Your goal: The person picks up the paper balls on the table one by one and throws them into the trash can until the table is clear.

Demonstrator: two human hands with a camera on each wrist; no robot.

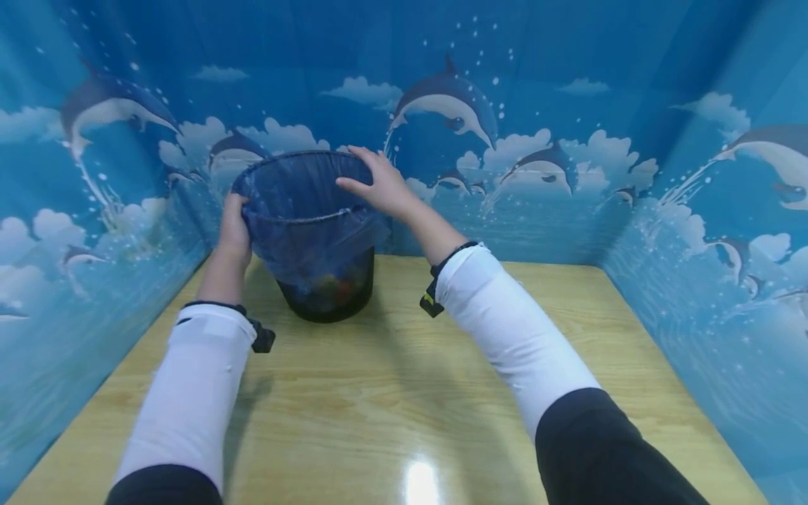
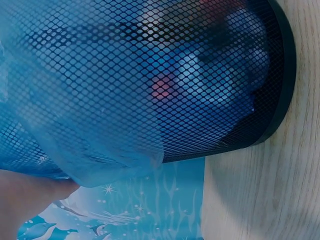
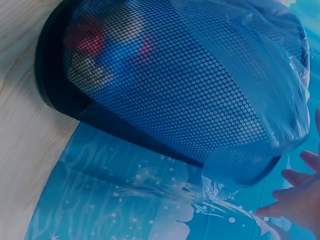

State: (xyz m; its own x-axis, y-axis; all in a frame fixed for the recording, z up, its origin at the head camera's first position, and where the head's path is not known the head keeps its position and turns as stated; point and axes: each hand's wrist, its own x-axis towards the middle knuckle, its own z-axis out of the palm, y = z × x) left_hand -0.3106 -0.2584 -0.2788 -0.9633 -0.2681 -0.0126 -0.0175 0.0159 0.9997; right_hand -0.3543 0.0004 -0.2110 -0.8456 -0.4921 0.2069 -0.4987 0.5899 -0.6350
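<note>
A black mesh trash can (image 1: pixel 325 298) stands on the table at the far left, lined with a thin blue plastic trash bag (image 1: pixel 297 245) folded over its rim. Through the mesh, blurred red, white and blue contents show low in the bag. At the left of the rim, my left hand (image 1: pixel 233 228) holds the bag's edge against the can; some of its fingers are hidden behind it. My right hand (image 1: pixel 381 184) is at the rim's right side, its fingers extended and thumb spread over the opening. The right wrist view shows spread fingertips (image 3: pixel 295 177) beside the rim, apart from the mesh.
The wood-grain table (image 1: pixel 379 393) reaches forward to blue dolphin-printed curtain walls (image 1: pixel 536 203) at the back and both sides. The trash can stands close to the back wall.
</note>
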